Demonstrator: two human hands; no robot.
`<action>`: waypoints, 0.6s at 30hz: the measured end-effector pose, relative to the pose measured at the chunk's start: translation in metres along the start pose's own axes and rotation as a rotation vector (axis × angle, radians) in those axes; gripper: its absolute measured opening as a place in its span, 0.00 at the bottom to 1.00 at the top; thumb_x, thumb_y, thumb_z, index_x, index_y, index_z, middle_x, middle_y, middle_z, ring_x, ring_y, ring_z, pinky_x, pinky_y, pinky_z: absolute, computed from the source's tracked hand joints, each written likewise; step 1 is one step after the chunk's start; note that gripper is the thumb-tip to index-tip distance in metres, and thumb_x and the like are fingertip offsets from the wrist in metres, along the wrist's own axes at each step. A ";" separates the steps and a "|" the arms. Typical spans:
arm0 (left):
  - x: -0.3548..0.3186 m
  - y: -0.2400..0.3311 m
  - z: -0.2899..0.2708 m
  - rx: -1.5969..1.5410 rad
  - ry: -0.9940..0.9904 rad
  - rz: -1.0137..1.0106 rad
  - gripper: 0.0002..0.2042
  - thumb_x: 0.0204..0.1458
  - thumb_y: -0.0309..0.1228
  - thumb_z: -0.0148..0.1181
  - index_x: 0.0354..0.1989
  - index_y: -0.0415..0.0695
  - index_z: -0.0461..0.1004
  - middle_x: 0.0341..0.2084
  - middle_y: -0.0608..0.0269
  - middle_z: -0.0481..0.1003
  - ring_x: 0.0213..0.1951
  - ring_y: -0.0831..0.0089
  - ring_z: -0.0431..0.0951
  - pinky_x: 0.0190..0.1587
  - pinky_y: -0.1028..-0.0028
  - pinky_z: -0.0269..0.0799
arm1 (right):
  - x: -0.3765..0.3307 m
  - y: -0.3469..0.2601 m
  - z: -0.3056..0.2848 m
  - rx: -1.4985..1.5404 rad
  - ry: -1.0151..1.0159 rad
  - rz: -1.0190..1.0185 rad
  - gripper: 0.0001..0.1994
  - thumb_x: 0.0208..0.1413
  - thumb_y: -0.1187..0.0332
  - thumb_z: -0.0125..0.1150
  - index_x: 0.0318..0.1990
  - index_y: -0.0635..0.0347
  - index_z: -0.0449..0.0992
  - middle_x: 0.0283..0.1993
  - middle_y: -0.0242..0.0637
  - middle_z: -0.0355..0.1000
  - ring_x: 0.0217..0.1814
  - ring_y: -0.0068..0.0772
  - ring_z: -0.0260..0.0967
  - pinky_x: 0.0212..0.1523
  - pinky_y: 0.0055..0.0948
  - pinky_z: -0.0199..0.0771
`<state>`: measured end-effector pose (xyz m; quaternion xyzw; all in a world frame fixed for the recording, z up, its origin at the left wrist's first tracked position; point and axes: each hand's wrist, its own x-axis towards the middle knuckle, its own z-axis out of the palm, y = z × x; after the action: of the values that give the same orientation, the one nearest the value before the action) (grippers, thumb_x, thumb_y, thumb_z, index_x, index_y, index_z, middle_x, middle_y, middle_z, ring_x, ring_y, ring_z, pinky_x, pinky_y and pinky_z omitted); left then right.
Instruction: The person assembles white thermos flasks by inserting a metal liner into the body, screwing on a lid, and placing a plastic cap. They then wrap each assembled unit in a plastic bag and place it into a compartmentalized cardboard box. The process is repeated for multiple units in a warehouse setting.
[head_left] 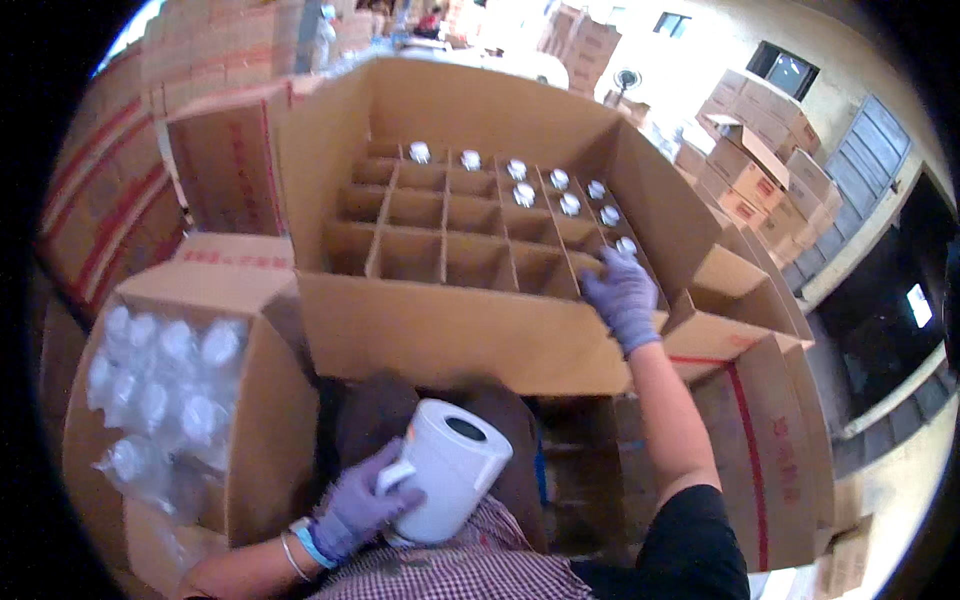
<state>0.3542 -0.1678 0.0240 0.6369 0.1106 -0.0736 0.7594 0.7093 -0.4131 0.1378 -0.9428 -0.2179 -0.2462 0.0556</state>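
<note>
My left hand [367,503] is wrapped round a white label roll [445,478] with a dark core, held tilted above my lap. A white strip stands out from the roll by my fingers. My right hand [622,292], also in a purple-grey glove, reaches into the right front of a large divided carton [460,325]. Its fingers are bent down into a compartment, and what they hold, if anything, is hidden. Beside its knuckles shows a white-capped bottle [626,245]. Several more white-capped bottles [524,194] stand in the back and right compartments.
At my left an open carton [265,420] holds several clear plastic-wrapped bottles [160,400]. Other open cartons [770,430] crowd the right side. Stacked cartons [110,150] rise at the far left and more boxes [750,180] at the far right. A fan [627,79] stands behind.
</note>
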 end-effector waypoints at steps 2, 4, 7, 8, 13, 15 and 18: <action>0.006 -0.016 -0.003 -0.042 -0.028 0.014 0.42 0.51 0.35 0.73 0.71 0.32 0.55 0.58 0.58 0.72 0.56 0.75 0.70 0.60 0.73 0.67 | 0.024 0.043 0.006 -0.247 -0.344 0.221 0.25 0.54 0.44 0.59 0.50 0.52 0.81 0.53 0.47 0.77 0.56 0.47 0.76 0.55 0.43 0.76; 0.012 -0.032 -0.010 -0.027 -0.019 0.019 0.42 0.52 0.37 0.73 0.71 0.34 0.56 0.57 0.59 0.72 0.55 0.75 0.71 0.60 0.74 0.67 | 0.026 0.071 0.035 -0.377 -0.477 0.243 0.24 0.56 0.49 0.56 0.54 0.50 0.81 0.56 0.47 0.77 0.61 0.47 0.74 0.60 0.43 0.73; 0.009 0.007 -0.008 0.046 -0.018 -0.061 0.37 0.54 0.32 0.69 0.71 0.37 0.58 0.59 0.60 0.72 0.57 0.74 0.71 0.62 0.71 0.67 | 0.040 0.100 0.055 -0.393 -0.510 0.177 0.20 0.54 0.51 0.58 0.47 0.52 0.83 0.51 0.45 0.79 0.57 0.46 0.76 0.57 0.41 0.75; 0.009 0.000 -0.011 -0.032 -0.027 -0.057 0.37 0.54 0.33 0.69 0.71 0.38 0.59 0.57 0.62 0.73 0.56 0.76 0.72 0.61 0.73 0.68 | 0.041 0.116 0.061 -0.368 -0.482 0.149 0.20 0.54 0.51 0.59 0.45 0.53 0.84 0.49 0.45 0.80 0.55 0.47 0.77 0.56 0.42 0.76; 0.009 -0.008 -0.028 -0.148 -0.080 -0.074 0.34 0.56 0.34 0.68 0.70 0.42 0.62 0.54 0.67 0.76 0.52 0.80 0.73 0.57 0.76 0.71 | 0.013 0.093 -0.011 0.548 -0.084 0.212 0.13 0.55 0.60 0.65 0.30 0.62 0.76 0.30 0.42 0.78 0.35 0.40 0.79 0.40 0.37 0.80; 0.013 -0.016 -0.036 -0.208 -0.155 -0.113 0.35 0.55 0.37 0.68 0.71 0.42 0.61 0.55 0.66 0.75 0.53 0.77 0.74 0.58 0.74 0.71 | -0.008 0.074 -0.032 1.282 -0.283 0.407 0.11 0.57 0.61 0.64 0.35 0.60 0.75 0.31 0.36 0.77 0.33 0.30 0.78 0.36 0.34 0.80; 0.020 -0.002 -0.036 -0.178 -0.249 -0.089 0.37 0.53 0.38 0.69 0.70 0.39 0.61 0.58 0.63 0.74 0.56 0.73 0.74 0.60 0.71 0.69 | -0.051 0.035 -0.055 1.074 -0.715 0.041 0.16 0.63 0.53 0.56 0.39 0.58 0.75 0.34 0.34 0.78 0.32 0.25 0.77 0.30 0.25 0.76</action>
<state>0.3700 -0.1323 0.0108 0.5476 0.0498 -0.1752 0.8167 0.6603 -0.4760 0.1611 -0.8115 -0.2979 0.2278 0.4482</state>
